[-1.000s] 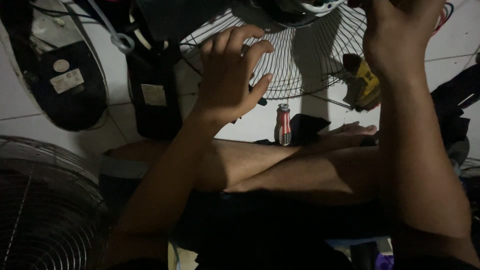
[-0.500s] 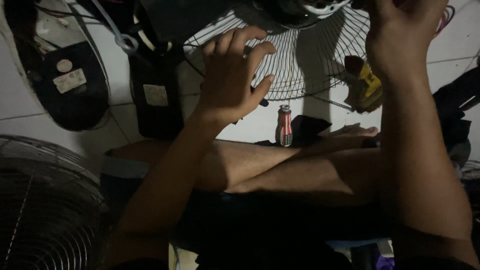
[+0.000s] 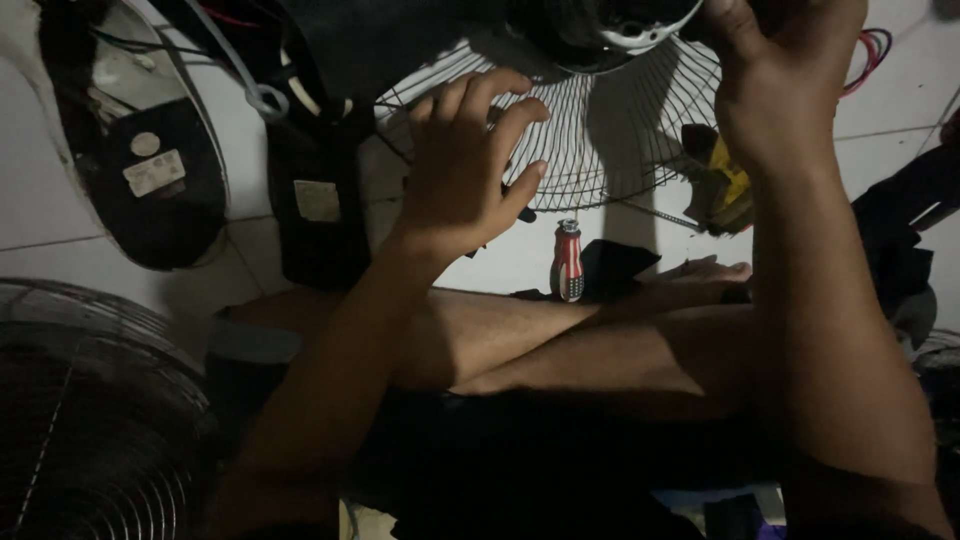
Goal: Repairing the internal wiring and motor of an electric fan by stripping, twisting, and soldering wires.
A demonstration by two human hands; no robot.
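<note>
Over your crossed legs, your left hand [image 3: 465,165] lies with fingers spread on the wire fan guard [image 3: 610,140], palm against the lower left part of the mesh, not curled round any wire. Your right hand [image 3: 775,75] is higher, at the guard's upper right, just beside the dark motor hub [image 3: 610,25]; its fingers curl at the top edge of view, and you cannot tell what they pinch. Between your hands the guard stands tilted above the tiled floor [image 3: 500,265]. A red-and-white screwdriver handle [image 3: 568,262] stands below the guard, near your foot [image 3: 700,275]. Another guard [image 3: 70,420] lies at lower left.
</note>
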